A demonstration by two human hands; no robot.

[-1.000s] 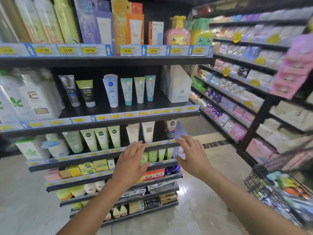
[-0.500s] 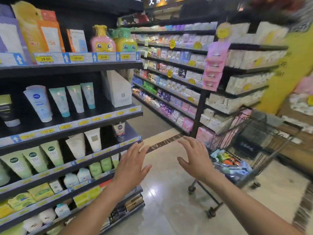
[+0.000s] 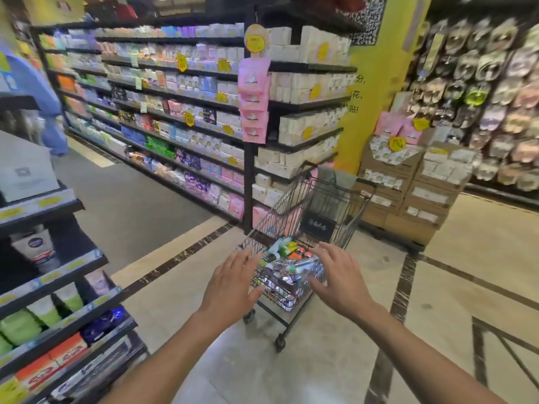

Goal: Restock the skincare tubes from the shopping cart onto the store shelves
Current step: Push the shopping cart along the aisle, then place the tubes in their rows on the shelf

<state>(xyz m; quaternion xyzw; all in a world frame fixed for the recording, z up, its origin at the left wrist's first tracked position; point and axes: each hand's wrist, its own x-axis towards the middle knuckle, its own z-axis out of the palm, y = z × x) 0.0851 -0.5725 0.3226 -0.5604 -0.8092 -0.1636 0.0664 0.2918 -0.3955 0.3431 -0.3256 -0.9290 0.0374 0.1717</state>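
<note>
Store shelves sit well left of the left grip, lower tiers partly stocked: green tubes and a white tube stand upright, long axis vertical. There's dark bare shelf beside the white tube, so room for more.

Shopping cart stands on the floor just beyond both grips, its near end between them, its handle on the far side. A far aisle of shelving runs behind it, not part of this job.

Skincare tubes are piled in the cart basket, right past the fingertips of both grips and between them. The heap looks large, so my call is that most of the restock is left and this is a reach for another pick.

Left grip: fingers spread and straight, holding nothing, over the cart's near left corner. Right grip: same, spread and empty, over the near right corner. Can't tell if either touches the wire.

Tubes lie flat and jumbled, with no common heading. A green-and-white tube on top runs diagonally, up and away to the right from the left grip's fingertips. A pale one lies crosswise just left of the right grip's fingers. Cap ends are too blurred to call.
</note>
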